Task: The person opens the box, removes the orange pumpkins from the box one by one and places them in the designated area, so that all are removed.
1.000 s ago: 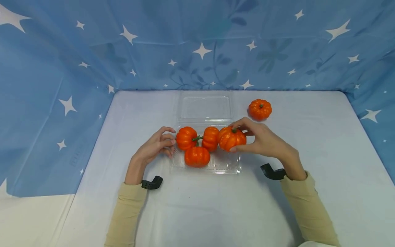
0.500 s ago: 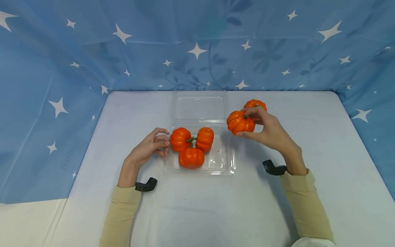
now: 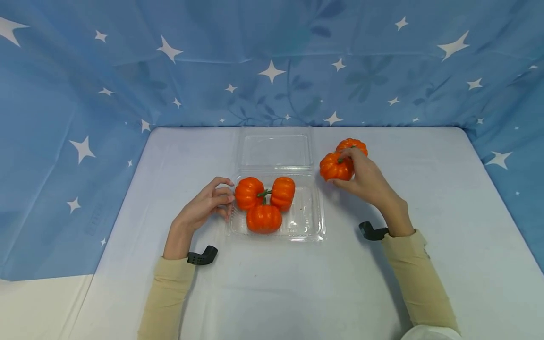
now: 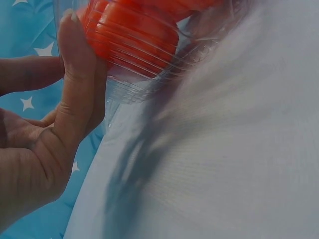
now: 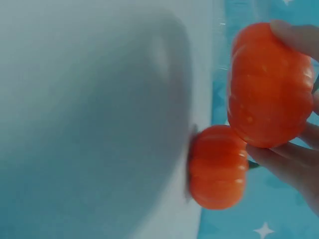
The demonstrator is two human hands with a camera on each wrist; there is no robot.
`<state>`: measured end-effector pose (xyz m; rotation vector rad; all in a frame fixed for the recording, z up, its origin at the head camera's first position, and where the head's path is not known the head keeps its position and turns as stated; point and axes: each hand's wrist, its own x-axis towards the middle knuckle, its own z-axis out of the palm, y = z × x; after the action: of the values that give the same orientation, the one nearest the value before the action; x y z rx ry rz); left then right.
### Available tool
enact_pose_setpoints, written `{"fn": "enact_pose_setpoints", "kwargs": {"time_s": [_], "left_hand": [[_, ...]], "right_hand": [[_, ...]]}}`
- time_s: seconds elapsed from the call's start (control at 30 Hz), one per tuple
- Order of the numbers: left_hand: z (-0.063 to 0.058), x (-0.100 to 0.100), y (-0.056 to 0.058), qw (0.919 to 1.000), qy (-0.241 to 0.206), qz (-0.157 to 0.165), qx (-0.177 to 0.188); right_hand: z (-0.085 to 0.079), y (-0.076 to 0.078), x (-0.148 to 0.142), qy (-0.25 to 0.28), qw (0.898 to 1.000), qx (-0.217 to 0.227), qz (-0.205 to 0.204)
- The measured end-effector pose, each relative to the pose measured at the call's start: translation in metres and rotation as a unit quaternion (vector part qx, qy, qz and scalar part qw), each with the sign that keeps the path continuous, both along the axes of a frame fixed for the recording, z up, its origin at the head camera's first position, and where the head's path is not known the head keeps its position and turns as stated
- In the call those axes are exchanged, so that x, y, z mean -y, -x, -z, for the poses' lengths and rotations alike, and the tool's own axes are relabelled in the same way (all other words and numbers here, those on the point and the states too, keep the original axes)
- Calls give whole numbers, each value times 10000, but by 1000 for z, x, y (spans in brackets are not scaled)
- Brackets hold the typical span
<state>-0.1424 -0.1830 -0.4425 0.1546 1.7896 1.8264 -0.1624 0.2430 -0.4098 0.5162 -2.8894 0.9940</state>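
My right hand grips a small orange toy pumpkin with a green stem, thumb on the near side and fingers on the far side. In the right wrist view this pumpkin casts a wide shadow on the white table. Right behind it sits another pumpkin, partly covered by the hand. My left hand touches the left wall of a clear plastic clamshell container, fingers loosely bent. Three pumpkins lie in the container: left, right and front, stems pointing inward.
The container's clear lid lies folded back toward the table's far edge. A blue curtain with white stars hangs behind the white table. Part of a white round object shows at the bottom right.
My right hand has lifted its pumpkin out from over the container's right side and carried it back and right, beside the far pumpkin. The left hand has stayed at the container.
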Motion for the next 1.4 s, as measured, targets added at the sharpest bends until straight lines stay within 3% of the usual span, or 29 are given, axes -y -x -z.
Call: {"fn": "enact_pose_setpoints", "kwargs": {"time_s": [0.43, 0.7, 0.93, 1.4], "left_hand": [[1, -5, -1, 10000, -89, 37, -1], [0, -2, -3, 9998, -194, 26, -43], [-2, -2, -6, 9999, -121, 6, -5], [-2, 0, -2, 9999, -122, 50, -55]], "right_hand": [[19, 4, 6, -452, 9989, -114, 33], [26, 6, 7, -527, 9971, -547, -50], [27, 7, 9, -676, 9973, -287, 50], [26, 5, 11, -789, 9964, -292, -90]]}}
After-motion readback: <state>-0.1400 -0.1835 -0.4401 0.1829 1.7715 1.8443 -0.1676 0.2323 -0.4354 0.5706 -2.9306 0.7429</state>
